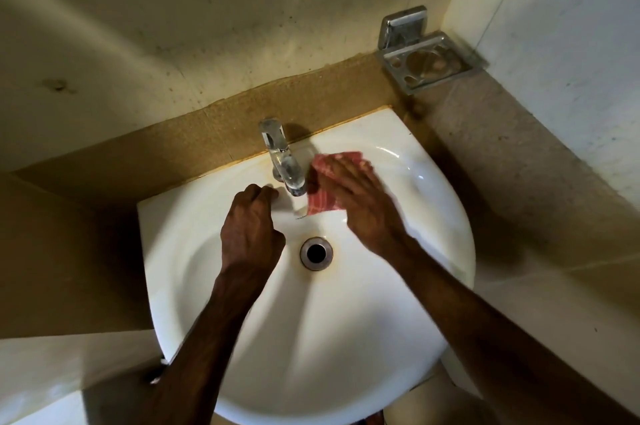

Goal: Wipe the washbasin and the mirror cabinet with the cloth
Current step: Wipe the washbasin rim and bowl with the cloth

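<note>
A white washbasin fills the middle of the head view, with a round metal drain at its centre. A red-and-white checked cloth lies on the back slope of the bowl, just right of the chrome tap. My right hand lies flat on the cloth with fingers spread, pressing it against the basin. My left hand is curled into a fist left of the tap's spout, knuckles resting on the basin, holding nothing that I can see. The mirror cabinet is out of view.
A chrome soap dish is fixed to the wall at the back right, above a speckled tile band. Cream tiled walls enclose the basin behind and to the right. A brown ledge runs along the back and left side.
</note>
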Demonstrator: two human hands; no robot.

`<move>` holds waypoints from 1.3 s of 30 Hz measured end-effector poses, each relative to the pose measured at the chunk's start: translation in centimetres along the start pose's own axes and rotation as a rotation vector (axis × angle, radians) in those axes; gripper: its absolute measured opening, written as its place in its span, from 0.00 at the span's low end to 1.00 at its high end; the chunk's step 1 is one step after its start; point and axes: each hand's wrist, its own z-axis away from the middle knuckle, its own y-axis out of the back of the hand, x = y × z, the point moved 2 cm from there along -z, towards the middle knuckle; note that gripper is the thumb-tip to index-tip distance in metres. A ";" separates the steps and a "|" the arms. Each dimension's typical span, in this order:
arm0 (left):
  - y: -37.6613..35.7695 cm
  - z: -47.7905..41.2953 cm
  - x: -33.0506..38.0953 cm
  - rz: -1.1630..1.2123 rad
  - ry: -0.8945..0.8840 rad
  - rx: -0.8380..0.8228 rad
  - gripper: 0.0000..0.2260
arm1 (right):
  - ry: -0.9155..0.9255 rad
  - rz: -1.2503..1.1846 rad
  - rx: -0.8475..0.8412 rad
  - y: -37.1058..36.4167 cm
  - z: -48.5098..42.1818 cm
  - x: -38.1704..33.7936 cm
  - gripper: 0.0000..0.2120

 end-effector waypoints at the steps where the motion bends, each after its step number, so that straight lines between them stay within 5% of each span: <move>1: 0.0 0.0 0.1 0.003 0.002 -0.001 0.31 | -0.030 0.013 -0.010 0.6 -0.2 1.6 0.44; 5: -0.2 0.3 0.3 0.006 0.002 -0.006 0.30 | -0.047 0.034 -0.008 2.5 0.5 5.3 0.42; 10: -0.5 0.6 0.3 -0.024 0.000 0.009 0.29 | -0.322 -0.038 0.111 0.2 0.7 0.7 0.39; 15: -1.1 0.6 0.3 -0.045 -0.005 0.026 0.26 | -0.067 -0.230 -0.036 -1.1 -0.8 -4.3 0.29; 20: -0.9 0.9 0.7 -0.058 0.005 0.008 0.28 | 0.103 -0.165 -0.140 0.5 -0.8 -0.3 0.30; 24: -0.7 1.2 0.9 -0.057 0.009 -0.022 0.32 | -0.043 -0.094 -0.182 2.8 -2.6 4.4 0.26; 28: -0.7 1.2 0.9 -0.041 0.009 -0.038 0.33 | -0.077 0.078 0.023 3.1 -1.8 7.4 0.21; 32: -0.7 1.1 0.6 -0.041 -0.009 -0.037 0.33 | -0.470 -0.091 -0.114 3.6 -5.4 7.8 0.35; 34: -0.8 1.1 0.4 -0.036 -0.014 -0.043 0.34 | -0.571 -0.111 -0.072 3.5 -6.5 7.1 0.34; 39: -0.7 1.1 0.3 -0.027 -0.021 -0.069 0.35 | -0.526 0.128 -0.054 1.3 -3.5 4.8 0.32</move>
